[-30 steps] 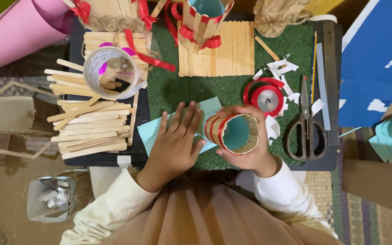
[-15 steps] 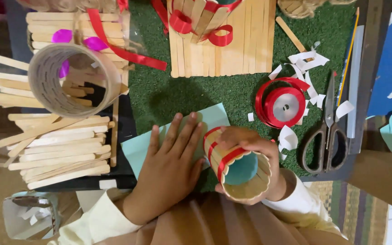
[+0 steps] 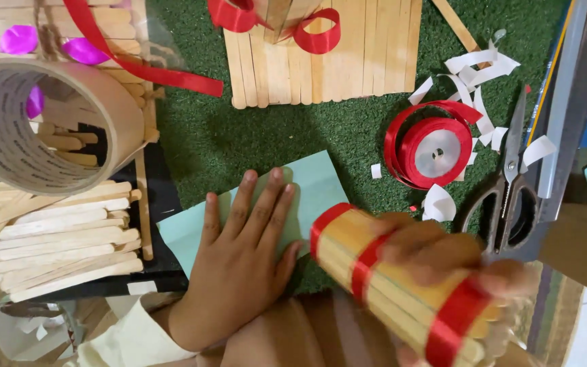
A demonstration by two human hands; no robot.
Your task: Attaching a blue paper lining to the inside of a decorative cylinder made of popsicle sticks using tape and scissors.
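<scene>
Wooden craft sticks, glued side by side into a cylinder and banded with three red ribbon strips, sit in the person's right hand, low and right in the view, lifted off the green turf mat and close to the camera. The fingers curl over the top of the tube between the middle and far ribbon bands; the picture is blurred there, so I cannot tell how firmly they press. The left hand lies flat, fingers spread, on a pale green sheet of paper just beside the cylinder.

To my eye the tube is light and stiff along its length, but hollow, so a hard squeeze could crack the glue lines. The satin bands look slick; bare wood between them seems the surer place to hold. The paper is thin and limp, and likely slides on the turf unless pinned.

Nearby are a spool of red ribbon, a pair of scissors, a big roll of brown tape, loose sticks and a flat panel of joined sticks.
</scene>
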